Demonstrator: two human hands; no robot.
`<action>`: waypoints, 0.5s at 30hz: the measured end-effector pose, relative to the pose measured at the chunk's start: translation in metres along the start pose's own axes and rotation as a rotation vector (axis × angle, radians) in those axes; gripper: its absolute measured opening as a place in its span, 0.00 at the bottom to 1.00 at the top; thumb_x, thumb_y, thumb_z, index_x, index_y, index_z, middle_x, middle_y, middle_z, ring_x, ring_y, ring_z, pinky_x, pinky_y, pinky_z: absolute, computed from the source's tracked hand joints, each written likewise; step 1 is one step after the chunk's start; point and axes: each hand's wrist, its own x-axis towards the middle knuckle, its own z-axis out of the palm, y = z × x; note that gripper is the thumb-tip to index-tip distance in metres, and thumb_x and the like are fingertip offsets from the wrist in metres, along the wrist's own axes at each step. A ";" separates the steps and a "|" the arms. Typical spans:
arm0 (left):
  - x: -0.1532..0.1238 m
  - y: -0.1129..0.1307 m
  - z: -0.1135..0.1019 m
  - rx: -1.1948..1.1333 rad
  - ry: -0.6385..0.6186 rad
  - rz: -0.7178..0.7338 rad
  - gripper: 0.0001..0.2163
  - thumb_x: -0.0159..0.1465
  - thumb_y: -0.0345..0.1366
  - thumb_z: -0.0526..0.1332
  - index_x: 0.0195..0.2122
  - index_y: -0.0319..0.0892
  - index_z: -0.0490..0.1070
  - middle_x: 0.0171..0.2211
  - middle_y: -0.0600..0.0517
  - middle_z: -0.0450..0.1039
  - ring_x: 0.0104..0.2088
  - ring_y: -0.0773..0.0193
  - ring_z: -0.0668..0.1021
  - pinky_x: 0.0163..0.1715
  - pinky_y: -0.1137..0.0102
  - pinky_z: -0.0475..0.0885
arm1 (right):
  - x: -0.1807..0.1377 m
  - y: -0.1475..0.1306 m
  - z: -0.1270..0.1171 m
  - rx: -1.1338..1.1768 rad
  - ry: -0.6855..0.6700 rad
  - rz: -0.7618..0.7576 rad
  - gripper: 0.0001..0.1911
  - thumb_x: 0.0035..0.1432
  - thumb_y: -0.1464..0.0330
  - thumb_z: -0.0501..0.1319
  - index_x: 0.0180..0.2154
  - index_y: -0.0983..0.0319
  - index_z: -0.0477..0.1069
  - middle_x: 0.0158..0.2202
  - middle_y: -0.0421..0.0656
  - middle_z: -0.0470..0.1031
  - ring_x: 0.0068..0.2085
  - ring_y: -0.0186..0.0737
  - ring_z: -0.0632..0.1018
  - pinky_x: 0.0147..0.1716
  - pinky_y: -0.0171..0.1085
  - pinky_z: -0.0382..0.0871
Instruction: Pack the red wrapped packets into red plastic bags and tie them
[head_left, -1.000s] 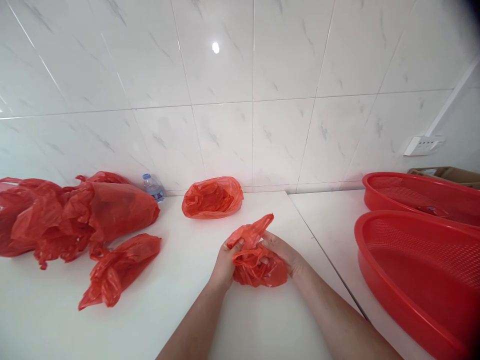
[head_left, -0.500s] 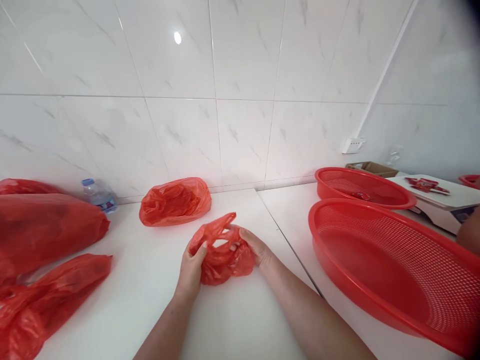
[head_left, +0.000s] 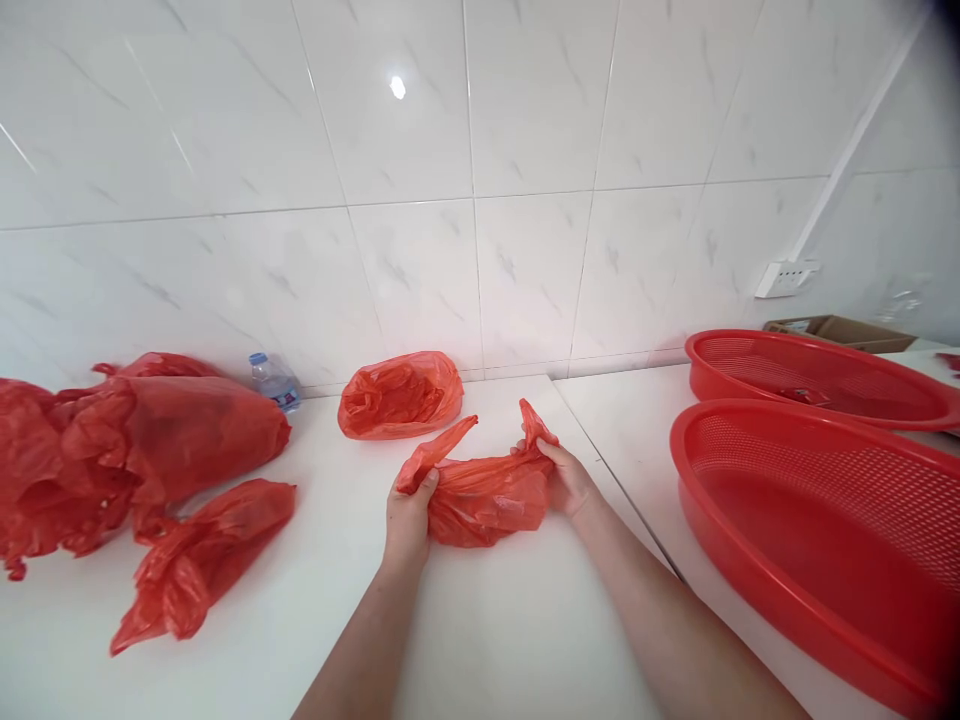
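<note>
Both hands pinch a small red plastic bag (head_left: 487, 495) on the white tabletop (head_left: 480, 630): the left hand (head_left: 409, 515) has its grip closed on one handle, the right hand (head_left: 566, 480) on the other. Behind it lies a stuffed red bag (head_left: 400, 395); to the right sit two red mesh baskets (head_left: 817, 520), the farther holding a small red scrap.

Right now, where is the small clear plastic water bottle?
The small clear plastic water bottle lies against the tiled wall, left of centre, behind the big red plastic bag.
</note>
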 end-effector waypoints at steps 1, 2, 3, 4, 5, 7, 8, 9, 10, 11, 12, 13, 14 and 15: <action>0.001 0.000 0.000 -0.027 0.006 -0.006 0.16 0.49 0.39 0.70 0.37 0.42 0.73 0.33 0.51 0.76 0.35 0.59 0.78 0.35 0.66 0.74 | 0.001 -0.001 -0.001 -0.083 0.064 -0.041 0.15 0.47 0.59 0.65 0.36 0.60 0.71 0.34 0.41 0.75 0.39 0.41 0.76 0.40 0.40 0.70; 0.002 0.000 -0.001 -0.053 0.009 -0.010 0.16 0.48 0.38 0.71 0.37 0.41 0.73 0.33 0.51 0.76 0.35 0.59 0.78 0.36 0.66 0.74 | 0.002 -0.002 -0.001 -0.185 0.158 -0.087 0.15 0.47 0.58 0.64 0.35 0.60 0.71 0.34 0.43 0.75 0.37 0.42 0.77 0.38 0.40 0.71; 0.002 0.000 -0.001 -0.077 0.009 -0.014 0.17 0.47 0.38 0.71 0.37 0.41 0.73 0.33 0.51 0.76 0.35 0.59 0.78 0.36 0.66 0.74 | 0.003 -0.004 -0.001 -0.290 0.269 -0.134 0.16 0.48 0.57 0.63 0.35 0.61 0.71 0.34 0.44 0.75 0.36 0.43 0.77 0.35 0.40 0.71; 0.003 0.000 -0.001 -0.098 0.004 -0.021 0.17 0.46 0.37 0.71 0.37 0.40 0.73 0.34 0.51 0.77 0.35 0.59 0.78 0.37 0.66 0.74 | 0.003 -0.007 0.000 -0.386 0.385 -0.178 0.16 0.48 0.58 0.61 0.35 0.62 0.70 0.33 0.45 0.75 0.35 0.43 0.77 0.32 0.40 0.71; 0.004 -0.001 0.000 -0.116 -0.007 -0.031 0.17 0.46 0.36 0.72 0.36 0.40 0.73 0.34 0.50 0.77 0.35 0.59 0.78 0.37 0.66 0.74 | 0.003 -0.010 0.002 -0.461 0.491 -0.216 0.15 0.49 0.59 0.61 0.36 0.62 0.69 0.33 0.45 0.75 0.35 0.44 0.76 0.31 0.40 0.71; 0.005 -0.002 0.000 -0.151 -0.039 -0.054 0.16 0.46 0.34 0.71 0.36 0.40 0.73 0.34 0.50 0.77 0.35 0.59 0.78 0.37 0.67 0.74 | -0.003 -0.016 0.011 -0.545 0.624 -0.296 0.15 0.48 0.63 0.61 0.39 0.61 0.68 0.38 0.46 0.74 0.41 0.45 0.75 0.35 0.41 0.71; 0.005 -0.003 0.000 -0.168 -0.065 -0.068 0.15 0.47 0.33 0.71 0.36 0.41 0.73 0.34 0.50 0.77 0.35 0.59 0.78 0.37 0.67 0.73 | -0.008 -0.018 0.018 -0.612 0.633 -0.369 0.15 0.49 0.65 0.61 0.40 0.60 0.68 0.42 0.46 0.73 0.45 0.45 0.74 0.40 0.42 0.70; 0.005 -0.004 0.000 -0.183 -0.095 -0.084 0.15 0.47 0.32 0.71 0.36 0.41 0.73 0.34 0.50 0.77 0.35 0.59 0.78 0.38 0.66 0.73 | -0.013 -0.018 0.026 -0.714 0.614 -0.466 0.14 0.50 0.66 0.60 0.41 0.59 0.69 0.46 0.46 0.72 0.49 0.45 0.72 0.45 0.42 0.68; 0.005 -0.004 0.001 -0.197 -0.131 -0.100 0.15 0.48 0.31 0.70 0.37 0.41 0.73 0.34 0.50 0.77 0.36 0.58 0.78 0.39 0.66 0.73 | -0.020 -0.018 0.035 -0.892 0.546 -0.601 0.12 0.53 0.68 0.58 0.42 0.59 0.69 0.49 0.46 0.71 0.51 0.45 0.71 0.50 0.44 0.66; 0.005 -0.003 0.001 -0.211 -0.172 -0.118 0.15 0.48 0.31 0.70 0.37 0.41 0.73 0.35 0.50 0.77 0.37 0.57 0.78 0.40 0.65 0.73 | -0.026 -0.015 0.044 -1.082 0.433 -0.725 0.11 0.55 0.70 0.56 0.41 0.59 0.70 0.49 0.46 0.70 0.52 0.44 0.70 0.52 0.45 0.64; 0.004 -0.003 0.001 -0.227 -0.212 -0.133 0.15 0.49 0.30 0.69 0.39 0.42 0.73 0.36 0.50 0.77 0.38 0.57 0.78 0.41 0.65 0.72 | -0.031 -0.011 0.053 -1.254 0.302 -0.821 0.11 0.57 0.72 0.54 0.41 0.59 0.70 0.49 0.46 0.71 0.53 0.44 0.70 0.54 0.46 0.62; 0.003 -0.002 0.001 -0.244 -0.246 -0.146 0.15 0.50 0.30 0.69 0.40 0.42 0.73 0.37 0.49 0.77 0.39 0.57 0.78 0.42 0.64 0.72 | -0.037 -0.005 0.060 -1.417 0.174 -0.892 0.12 0.58 0.74 0.53 0.41 0.60 0.71 0.49 0.46 0.71 0.54 0.44 0.69 0.56 0.48 0.60; 0.002 0.000 0.000 -0.261 -0.273 -0.157 0.15 0.50 0.30 0.68 0.40 0.41 0.73 0.38 0.49 0.77 0.39 0.57 0.78 0.43 0.64 0.72 | -0.041 0.001 0.065 -1.550 0.068 -0.927 0.14 0.58 0.75 0.52 0.42 0.59 0.71 0.48 0.46 0.72 0.55 0.45 0.68 0.57 0.51 0.58; 0.001 0.001 0.000 -0.276 -0.292 -0.167 0.15 0.51 0.29 0.68 0.40 0.41 0.73 0.38 0.48 0.77 0.39 0.57 0.78 0.43 0.64 0.72 | -0.045 0.009 0.069 -1.665 -0.008 -0.941 0.15 0.58 0.76 0.52 0.43 0.59 0.71 0.46 0.45 0.73 0.56 0.47 0.67 0.58 0.53 0.56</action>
